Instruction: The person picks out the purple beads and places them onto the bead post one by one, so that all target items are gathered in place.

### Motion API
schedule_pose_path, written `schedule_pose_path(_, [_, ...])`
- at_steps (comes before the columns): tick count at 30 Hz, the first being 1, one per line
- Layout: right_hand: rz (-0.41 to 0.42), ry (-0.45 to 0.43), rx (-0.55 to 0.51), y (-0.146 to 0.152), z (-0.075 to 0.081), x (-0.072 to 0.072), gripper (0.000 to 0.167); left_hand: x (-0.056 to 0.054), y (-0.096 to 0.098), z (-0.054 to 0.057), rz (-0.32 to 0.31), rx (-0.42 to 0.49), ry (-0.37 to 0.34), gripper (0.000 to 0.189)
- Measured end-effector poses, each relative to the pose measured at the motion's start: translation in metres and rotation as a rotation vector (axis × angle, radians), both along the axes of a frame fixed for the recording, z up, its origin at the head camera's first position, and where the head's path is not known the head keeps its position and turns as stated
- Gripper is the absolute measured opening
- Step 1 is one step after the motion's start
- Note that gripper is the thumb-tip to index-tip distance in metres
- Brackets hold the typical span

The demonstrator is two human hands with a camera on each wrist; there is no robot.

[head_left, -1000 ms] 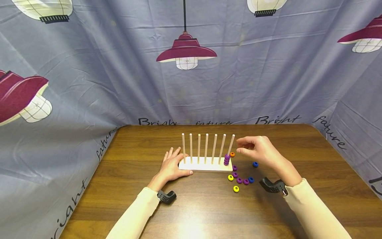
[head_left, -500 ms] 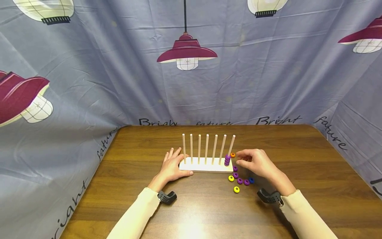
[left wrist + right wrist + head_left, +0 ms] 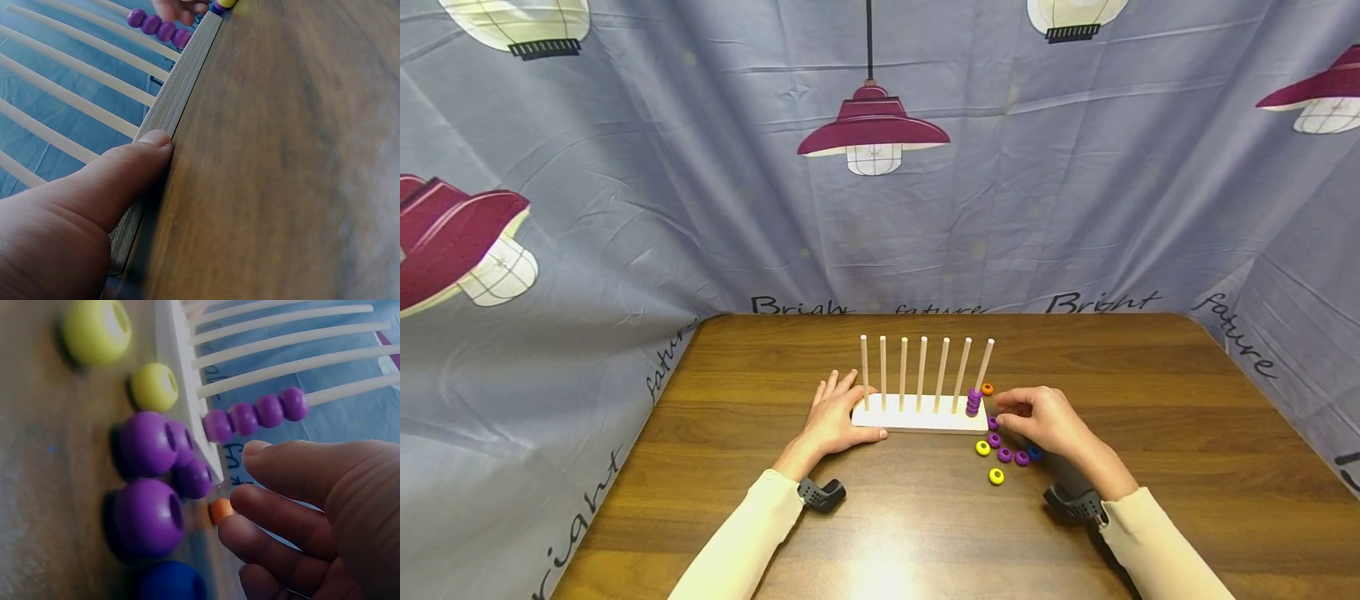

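A pale wooden base with several upright pegs (image 3: 895, 422) stands mid-table. My left hand (image 3: 833, 423) holds its left end, thumb along the front edge and index finger at the back; the other fingers spread on the table. Several purple beads (image 3: 973, 403) are stacked on the rightmost peg. Just right of that peg is my right hand (image 3: 1047, 419), with loosely bent fingers and a gap between thumb and fingertips. Nothing shows in it. In the right wrist view, loose purple beads (image 3: 149, 515) lie below its thumb, and an orange bead (image 3: 220, 511) sits beyond the fingertips.
Two yellow beads (image 3: 982, 448) lie in front of the base's right corner. A blue bead (image 3: 1035, 452) is partly covered by the right hand's wrist side. The brown wooden table (image 3: 760, 533) ends at a printed curtain (image 3: 737, 208) behind.
My right hand has come down from beside the rightmost peg toward the loose purple beads, covering a blue bead seen earlier. The left hand stays on the base.
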State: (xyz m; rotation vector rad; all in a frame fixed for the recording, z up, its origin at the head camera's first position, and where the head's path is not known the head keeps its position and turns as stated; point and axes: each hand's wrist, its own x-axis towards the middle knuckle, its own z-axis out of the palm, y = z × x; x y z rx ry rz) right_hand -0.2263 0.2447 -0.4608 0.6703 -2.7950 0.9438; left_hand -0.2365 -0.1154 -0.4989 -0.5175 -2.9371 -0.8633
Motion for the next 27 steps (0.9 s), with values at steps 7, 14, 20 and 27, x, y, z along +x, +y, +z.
schedule_pose_path(7, [0.004,-0.008,0.012,0.002,-0.005,-0.001,0.020,-0.001,0.000,-0.002,0.004,0.000,-0.008,0.070])
schedule_pose_path(14, [-0.003,-0.011,0.016,0.003,-0.012,-0.003,0.019,-0.002,-0.001,-0.001,0.003,-0.002,-0.007,0.070])
schedule_pose_path(20, [0.015,-0.020,0.000,0.001,-0.017,-0.005,0.020,-0.002,-0.001,0.000,0.004,-0.005,-0.014,0.069])
schedule_pose_path(27, [0.013,0.021,0.005,0.003,-0.028,-0.005,0.022,-0.002,0.000,-0.002,0.001,-0.006,-0.019,0.069])
